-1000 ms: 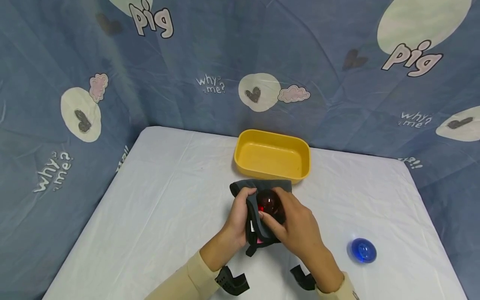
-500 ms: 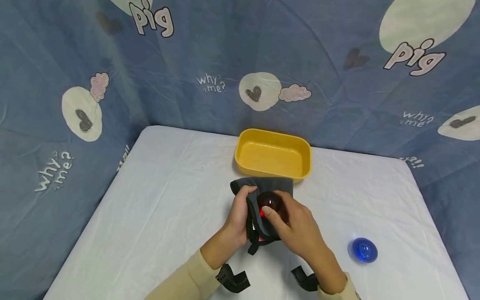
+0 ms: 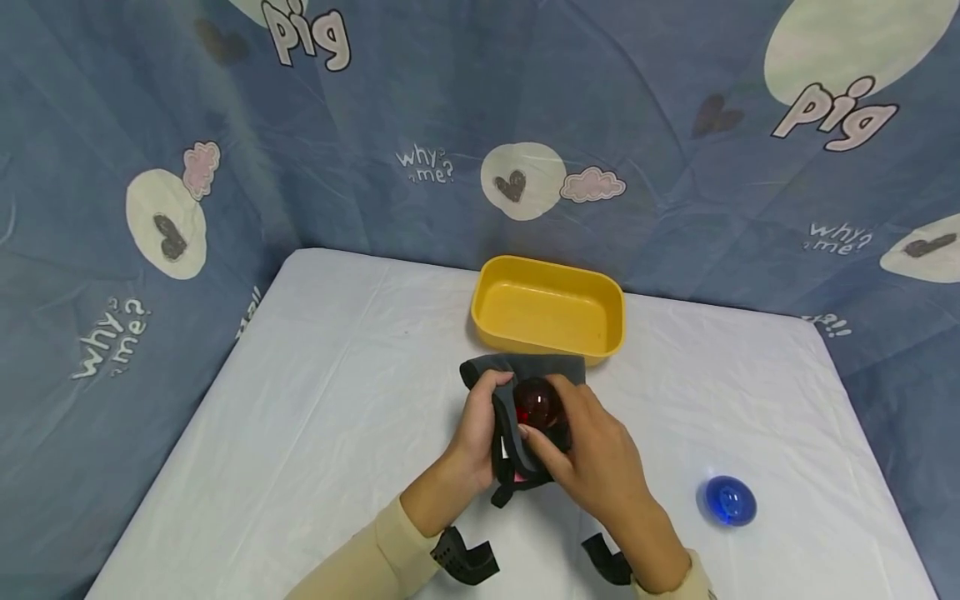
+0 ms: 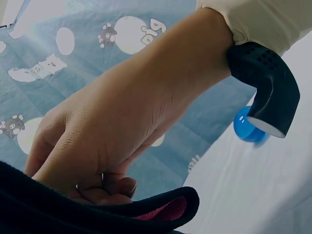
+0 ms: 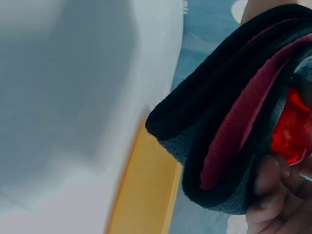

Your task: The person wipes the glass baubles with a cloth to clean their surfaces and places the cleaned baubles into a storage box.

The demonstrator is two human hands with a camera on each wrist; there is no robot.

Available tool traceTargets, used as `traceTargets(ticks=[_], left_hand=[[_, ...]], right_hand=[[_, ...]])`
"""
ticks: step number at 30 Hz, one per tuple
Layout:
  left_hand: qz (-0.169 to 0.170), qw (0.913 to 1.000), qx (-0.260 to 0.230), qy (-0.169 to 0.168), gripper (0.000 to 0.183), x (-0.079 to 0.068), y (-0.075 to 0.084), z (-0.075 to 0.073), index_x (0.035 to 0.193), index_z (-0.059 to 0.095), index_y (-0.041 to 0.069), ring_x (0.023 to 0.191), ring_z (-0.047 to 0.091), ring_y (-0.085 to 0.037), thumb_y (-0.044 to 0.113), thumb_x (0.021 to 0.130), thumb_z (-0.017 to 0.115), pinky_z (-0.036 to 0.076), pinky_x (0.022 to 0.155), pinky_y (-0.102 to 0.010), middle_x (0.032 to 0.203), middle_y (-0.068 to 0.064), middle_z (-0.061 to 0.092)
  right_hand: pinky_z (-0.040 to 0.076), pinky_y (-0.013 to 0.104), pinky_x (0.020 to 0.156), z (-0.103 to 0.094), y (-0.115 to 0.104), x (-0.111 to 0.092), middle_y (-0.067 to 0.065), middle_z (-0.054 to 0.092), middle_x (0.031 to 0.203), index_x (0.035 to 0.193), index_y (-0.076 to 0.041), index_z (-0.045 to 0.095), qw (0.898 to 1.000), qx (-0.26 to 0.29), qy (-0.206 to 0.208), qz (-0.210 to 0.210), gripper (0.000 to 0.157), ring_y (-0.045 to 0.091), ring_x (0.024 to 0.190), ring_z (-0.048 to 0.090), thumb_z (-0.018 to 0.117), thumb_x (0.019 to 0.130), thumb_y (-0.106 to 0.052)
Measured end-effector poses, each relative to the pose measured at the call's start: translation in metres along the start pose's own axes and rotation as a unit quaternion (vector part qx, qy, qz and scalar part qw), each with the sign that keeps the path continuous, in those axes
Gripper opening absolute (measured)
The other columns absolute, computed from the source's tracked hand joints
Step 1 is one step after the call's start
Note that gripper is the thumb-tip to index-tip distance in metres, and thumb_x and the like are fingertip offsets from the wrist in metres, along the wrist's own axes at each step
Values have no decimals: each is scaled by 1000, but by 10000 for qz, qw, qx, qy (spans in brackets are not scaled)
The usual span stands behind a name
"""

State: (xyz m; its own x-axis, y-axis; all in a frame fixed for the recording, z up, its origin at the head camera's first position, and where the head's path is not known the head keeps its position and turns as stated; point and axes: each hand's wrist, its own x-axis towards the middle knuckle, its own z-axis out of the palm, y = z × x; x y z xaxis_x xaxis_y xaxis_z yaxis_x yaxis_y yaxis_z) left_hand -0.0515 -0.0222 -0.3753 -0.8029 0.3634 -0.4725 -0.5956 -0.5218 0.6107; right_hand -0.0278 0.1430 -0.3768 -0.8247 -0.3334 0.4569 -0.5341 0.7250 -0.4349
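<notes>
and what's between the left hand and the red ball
In the head view, a fold of the grey cloth lies between the left hand and the red ball.

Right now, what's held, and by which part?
The left hand grips the folded dark cloth by its left side; the right hand holds the red ball around its right side.

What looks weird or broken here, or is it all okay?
Nothing looks spilled, broken or tipped over. The yellow tub stands upright and the blue ball rests on the white sheet. The left hand grips the folded dark cloth and the right hand holds the red ball.
</notes>
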Motion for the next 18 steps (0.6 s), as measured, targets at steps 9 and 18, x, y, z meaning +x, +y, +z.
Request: traceTargets(ticks=[9,18], left_hand=[[2,10000,-18,74,55,1,0,-2,139,46,5,106,57,-18,42,99,42,45,98,-32,121,-7,55],[17,9998,-65,166,57,3,-1,-2,141,44,6,108,54,-19,44,99,42,44,97,-34,124,-7,51]], right_hand=[[47,25,56,7,-1,2,-4,61,83,125,-4,65,9948,890,2,498,40,7,66,52,75,97,-31],[54,28,63,4,-13,0,-5,68,86,130,-7,64,9578,1896,-701,2046,40,8,72,61,60,107,-39]])
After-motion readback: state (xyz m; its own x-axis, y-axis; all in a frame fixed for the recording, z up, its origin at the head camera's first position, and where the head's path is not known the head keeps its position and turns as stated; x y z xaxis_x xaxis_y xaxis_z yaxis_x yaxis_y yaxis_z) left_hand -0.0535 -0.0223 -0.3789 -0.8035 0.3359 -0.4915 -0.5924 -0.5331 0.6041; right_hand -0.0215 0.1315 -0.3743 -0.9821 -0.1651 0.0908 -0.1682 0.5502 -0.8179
